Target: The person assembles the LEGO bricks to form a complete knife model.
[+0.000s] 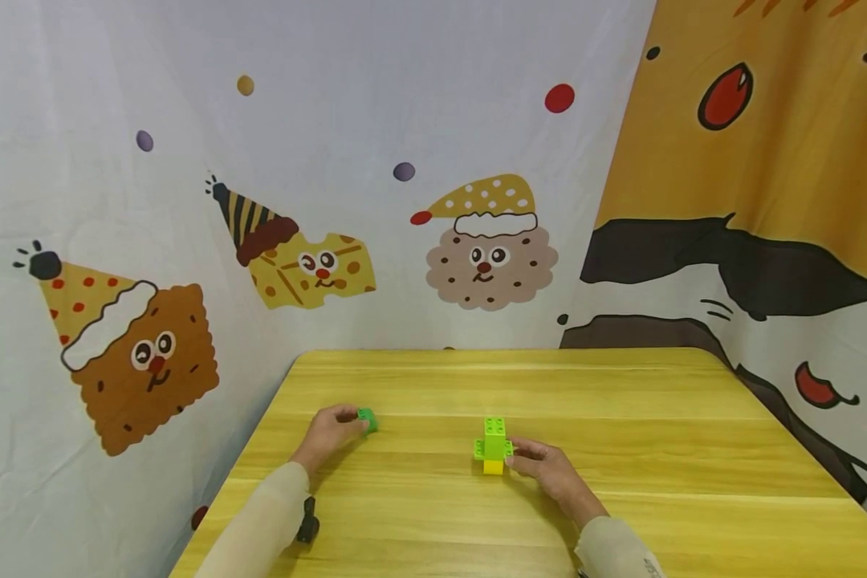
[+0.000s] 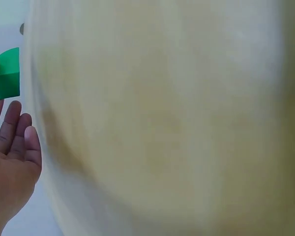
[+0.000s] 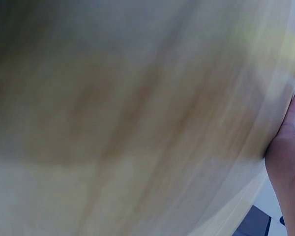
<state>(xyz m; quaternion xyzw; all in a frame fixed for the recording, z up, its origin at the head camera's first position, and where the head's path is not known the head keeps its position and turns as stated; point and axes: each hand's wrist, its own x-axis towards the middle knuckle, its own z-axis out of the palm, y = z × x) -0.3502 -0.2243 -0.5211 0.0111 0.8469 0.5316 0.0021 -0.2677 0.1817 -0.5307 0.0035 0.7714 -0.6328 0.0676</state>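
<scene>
My left hand [image 1: 331, 433] pinches a green toy building brick [image 1: 367, 419] over the left part of the table. In the left wrist view, the curved side of that green brick [image 2: 9, 73] shows between thumb and finger, and the other fingers of the left hand [image 2: 14, 162] are loosely bent. A stack of lime-green bricks [image 1: 494, 440] stands upright near the middle, on a yellow brick [image 1: 494, 467], with a studded piece jutting out on each side. My right hand [image 1: 549, 474] holds its right-hand piece between thumb and fingers. Only part of the right hand [image 3: 287, 152] appears in the right wrist view.
The wood-grain table [image 1: 419, 514] reaches back to a white curtain [image 1: 376, 96] printed with cartoon snacks. A yellow and black printed cloth [image 1: 780, 185] hangs at the right. Beside the left sleeve is a small black object [image 1: 307, 523].
</scene>
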